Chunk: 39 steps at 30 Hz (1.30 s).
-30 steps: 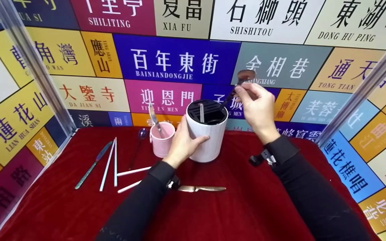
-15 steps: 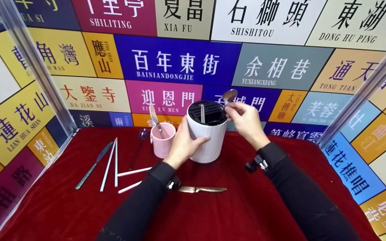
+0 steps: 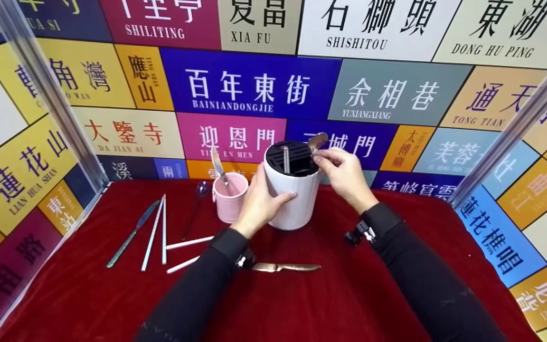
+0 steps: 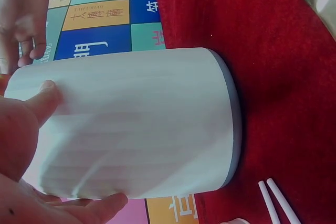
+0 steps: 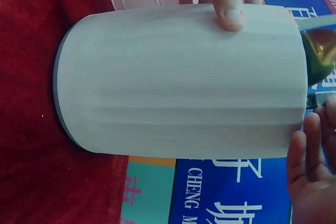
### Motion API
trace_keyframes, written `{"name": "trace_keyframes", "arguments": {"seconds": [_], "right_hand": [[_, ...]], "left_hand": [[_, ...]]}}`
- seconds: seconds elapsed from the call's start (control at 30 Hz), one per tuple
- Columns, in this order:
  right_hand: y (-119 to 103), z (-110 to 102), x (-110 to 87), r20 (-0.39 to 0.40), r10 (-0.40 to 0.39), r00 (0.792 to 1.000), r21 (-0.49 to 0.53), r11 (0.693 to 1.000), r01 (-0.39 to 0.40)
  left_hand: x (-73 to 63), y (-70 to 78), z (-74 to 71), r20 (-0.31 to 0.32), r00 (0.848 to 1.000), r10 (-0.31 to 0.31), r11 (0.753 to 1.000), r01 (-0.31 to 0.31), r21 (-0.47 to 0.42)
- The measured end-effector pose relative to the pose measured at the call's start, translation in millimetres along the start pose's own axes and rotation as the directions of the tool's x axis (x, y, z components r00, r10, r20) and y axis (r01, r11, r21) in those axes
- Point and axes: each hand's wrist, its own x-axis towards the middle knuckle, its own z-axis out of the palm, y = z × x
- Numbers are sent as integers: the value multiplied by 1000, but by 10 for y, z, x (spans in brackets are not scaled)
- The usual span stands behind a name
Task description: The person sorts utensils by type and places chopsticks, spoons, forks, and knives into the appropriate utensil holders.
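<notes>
Behind everything stands a wall (image 3: pixel 254 85) of coloured panels, each with Chinese characters, and many also with Latin letters. In front of it is the worktop (image 3: pixel 359 294), which is covered with a dark red cloth. Near its back edge stands a white holder (image 3: pixel 299 211), upright, with a black slotted top (image 3: pixel 276 159). The person's left hand (image 3: pixel 261 197) grasps this holder from its left side, the thumb lying across the front. The right hand (image 3: pixel 344 173) is at the right of the holder's rim and pinches a spoon between thumb and fingers. Just beside the left hand stands a pink cup (image 3: pixel 231 206), and a knife (image 3: pixel 218 164) leans inside it with its blade up. A bluish knife (image 3: pixel 132 234) lies at the left of the cloth, next to two pale sticks (image 3: pixel 164 232); two white sticks (image 3: pixel 190 242) lie closer to the left sleeve (image 3: pixel 183 289). A shiny knife (image 3: pixel 297 268) rests in front of the holder. The spoon (image 3: pixel 318 141) has its bowl upward, above the right side of the black top; how deep its handle goes, I cannot tell. One slim metal handle (image 3: pixel 286 159) rises from the same top.
</notes>
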Motion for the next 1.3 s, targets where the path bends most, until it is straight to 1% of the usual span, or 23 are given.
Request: {"name": "trace_keyframes", "arguments": {"seconds": [0.13, 0.2, 0.37, 0.4, 0.53, 0.63, 0.77, 0.87, 0.93, 1.07, 1.17, 1.3], "right_hand": [[10, 15, 14, -34, -16, 999, -41, 999, 15], [32, 10, 10, -47, -19, 999, -89, 996, 14], [113, 0, 18, -45, -16, 999, -195, 981, 7], [123, 0, 24, -40, -7, 999, -191, 982, 0], [130, -12, 33, -32, 42, 999, -117, 992, -46], [136, -25, 33, -32, 57, 998, -89, 994, -60], [143, -28, 26, -43, 21, 999, -169, 985, -28], [155, -10, 18, -72, 12, 997, -220, 975, -28], [166, 1, 10, -109, 26, 994, -220, 974, -50], [171, 15, -28, -187, 74, 980, -189, 976, -110], [179, 22, -68, -210, 94, 973, -184, 974, -133], [203, 25, -117, -217, 92, 972, -178, 975, -132]], "left_hand": [[3, -5, 2, 0, 1000, -3, 1000, 3, 2], [3, -7, 4, 0, 1000, -2, 1000, 2, 8], [-2, 7, -1, 1, 1000, 1, 1000, -1, 12], [-2, 8, 0, -1, 1000, 2, 1000, -2, 12], [2, 2, 13, -2, 1000, 2, 1000, -2, 7], [3, -5, 20, -2, 1000, 4, 1000, -4, 3], [7, -12, 19, -2, 1000, 4, 1000, -4, 10], [6, -15, 17, -4, 1000, 5, 1000, -5, 11], [4, -16, 17, -2, 1000, 6, 1000, -6, 9], [3, -5, 9, 4, 1000, 11, 1000, -11, 0], [-1, 0, -1, 2, 1000, 14, 1000, -14, -6], [-6, -11, -13, 0, 1000, 16, 1000, -16, -11]]}}
